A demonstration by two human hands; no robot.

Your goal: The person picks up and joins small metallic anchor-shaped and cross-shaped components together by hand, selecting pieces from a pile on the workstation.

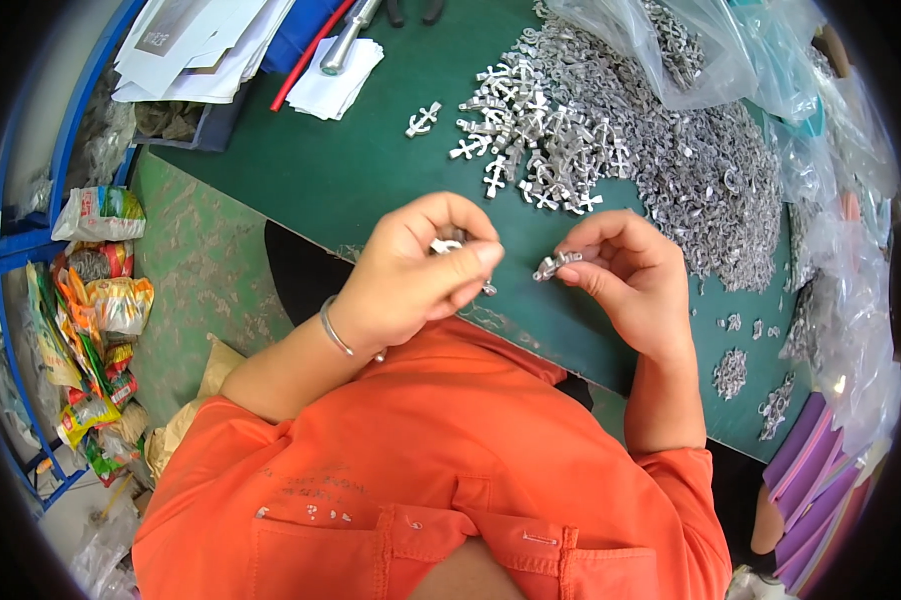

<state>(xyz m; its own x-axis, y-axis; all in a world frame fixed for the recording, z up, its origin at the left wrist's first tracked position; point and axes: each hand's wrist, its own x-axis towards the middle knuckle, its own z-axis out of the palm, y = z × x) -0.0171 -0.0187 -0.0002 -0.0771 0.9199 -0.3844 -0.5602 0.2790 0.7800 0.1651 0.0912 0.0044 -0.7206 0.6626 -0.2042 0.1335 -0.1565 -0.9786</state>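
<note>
Over the near edge of the green tabletop [371, 165], my left hand [426, 260] is closed around a small silvery metal part [449, 243], mostly hidden by the fingers. A bit of metal also shows under its fingertips. To the right, my right hand [626, 275] pinches another small metal piece [558, 264] between thumb and fingers, its end pointing at my left hand. The two hands are apart. Just beyond them lies a pile of shiny anchor-shaped metal parts [541, 130], with one single anchor-shaped part [424, 119] lying off to its left.
A large heap of small grey metal pieces [716, 170] spreads behind and right of my right hand, under clear plastic bags [691, 60]. Small clusters [730, 373] lie near the right edge. Papers [196, 45], a red rod [311, 55] and a metal-handled tool [349, 40] lie far left.
</note>
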